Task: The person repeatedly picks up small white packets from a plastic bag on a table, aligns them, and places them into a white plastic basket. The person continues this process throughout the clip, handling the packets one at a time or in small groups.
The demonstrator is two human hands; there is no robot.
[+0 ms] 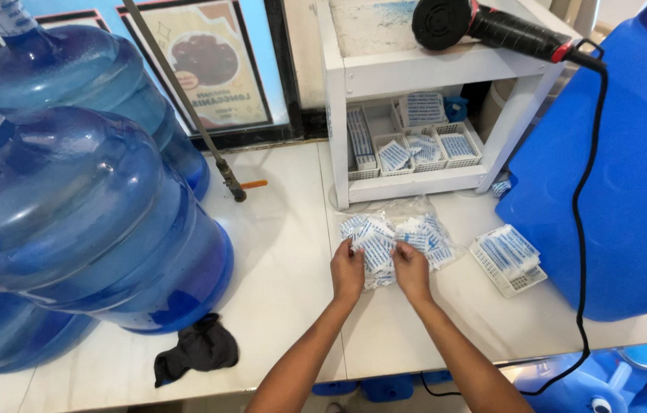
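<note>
Both hands on a clear bag (396, 233) of small blue-and-white packets, lying on the white counter (293, 268) near centre, just in front of the white shelf (415, 76). Left hand (347, 273) has fingers curled onto the bag's left part, pinching a bunch of packets at the top edge. Right hand (411, 271) sits just right of it, fingers bent down onto the middle of the bag, pressing or gripping packets; exact finger hold hidden under the hand, cannot tell. Hands close together, almost touching. Forearms come in from the near edge.

Right of the bag, apart from it: small white basket (508, 260) full of the same packets, tilted on the counter. Further right, large opaque blue container (629, 168), filling the right side. Black cord (585, 229) hangs down across its front from a black-and-red heat gun (484, 27) lying on top of the shelf. Shelf's lower level holds several white baskets (415, 141) of packets.

Left side: big translucent blue water jugs (71, 206), one in front, another far behind it. Dark cloth (197, 348) crumpled on the counter near the front jug's base. Thin metal rod (186, 99) leans diagonally, tip on the counter beside a small orange bit (255, 184). Poster (209, 61) on the far wall.
</note>
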